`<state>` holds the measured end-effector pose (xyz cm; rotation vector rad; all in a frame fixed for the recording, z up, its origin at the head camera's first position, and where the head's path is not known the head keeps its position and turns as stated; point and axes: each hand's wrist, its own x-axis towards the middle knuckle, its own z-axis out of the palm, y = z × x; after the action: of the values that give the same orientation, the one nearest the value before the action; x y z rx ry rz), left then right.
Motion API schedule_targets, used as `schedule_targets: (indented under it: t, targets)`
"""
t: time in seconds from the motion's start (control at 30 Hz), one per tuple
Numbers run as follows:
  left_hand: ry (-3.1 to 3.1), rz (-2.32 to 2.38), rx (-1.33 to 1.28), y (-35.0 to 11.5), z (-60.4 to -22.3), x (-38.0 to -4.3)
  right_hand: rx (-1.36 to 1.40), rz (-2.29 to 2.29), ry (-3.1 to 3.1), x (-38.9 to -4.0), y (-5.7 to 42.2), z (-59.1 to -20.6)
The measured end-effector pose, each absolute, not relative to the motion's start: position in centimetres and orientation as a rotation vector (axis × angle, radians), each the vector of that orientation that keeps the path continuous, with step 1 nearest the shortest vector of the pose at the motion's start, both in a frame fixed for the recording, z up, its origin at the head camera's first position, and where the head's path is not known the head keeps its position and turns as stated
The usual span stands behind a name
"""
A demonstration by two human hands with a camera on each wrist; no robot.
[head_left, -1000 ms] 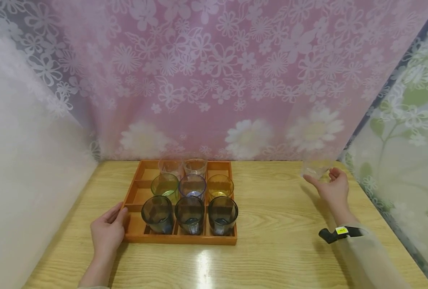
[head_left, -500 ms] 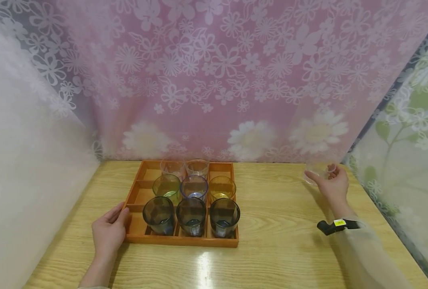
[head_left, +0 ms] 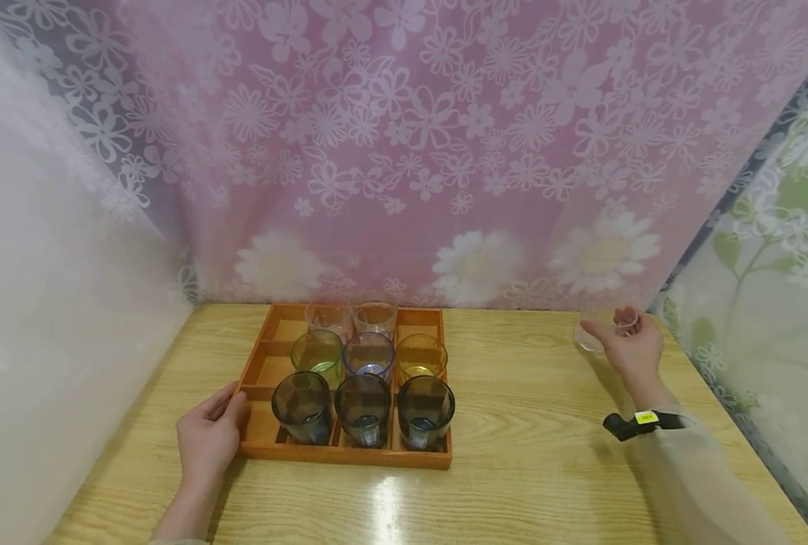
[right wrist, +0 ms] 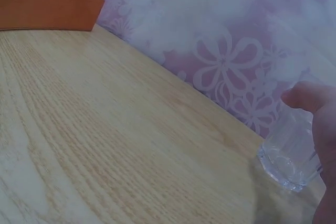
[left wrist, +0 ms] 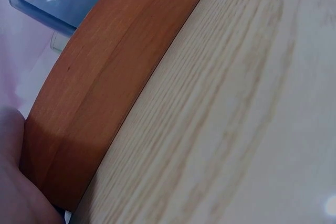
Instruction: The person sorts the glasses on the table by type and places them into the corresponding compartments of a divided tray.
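Note:
At the far right of the table, my right hand (head_left: 631, 352) holds a clear drinking glass (right wrist: 289, 153) between thumb and fingers. In the right wrist view the glass leans a little, its thick base close over the wood. My left hand (head_left: 209, 435) grips the left side of a wooden compartment tray (head_left: 342, 455) near its front corner. Three dark grey glasses (head_left: 365, 409) stand in the front row of the tray. Behind them are a green glass (head_left: 316, 356), a blue-rimmed glass (head_left: 369, 356) and a yellow glass (head_left: 421, 357). Two clear glasses (head_left: 329, 319) stand in the back row.
The left column of the tray and its back right compartment (head_left: 417, 324) show bare wood. A pink flowered curtain (head_left: 376, 151) hangs along the table's back edge, with pale sheets at both sides. A black strap (head_left: 642, 424) circles my right wrist.
The glass in my right hand has come down slightly, with its rim turning to the right. My left hand keeps its grip on the tray. The head view has shifted slightly.

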<state>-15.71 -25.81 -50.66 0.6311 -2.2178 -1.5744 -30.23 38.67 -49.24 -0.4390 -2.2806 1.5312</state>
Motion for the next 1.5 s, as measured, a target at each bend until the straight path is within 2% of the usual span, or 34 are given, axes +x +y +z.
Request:
schedule_targets:
  t: [0.27,0.83,1.5]
  targets:
    - [-2.201,-1.565,0.606,-25.9,-50.6,-16.0,-0.327,1.472,-2.343,-29.7,36.4,-46.7]
    - [-2.222,-1.508,0.574,-26.1,-50.6,-16.3,0.094,1.570,-2.370,-29.6,26.8,-42.1]
    - [-2.217,-1.547,0.585,-26.0,-50.7,-15.8,0.470,1.844,-2.374,-31.7,18.3,-42.8]
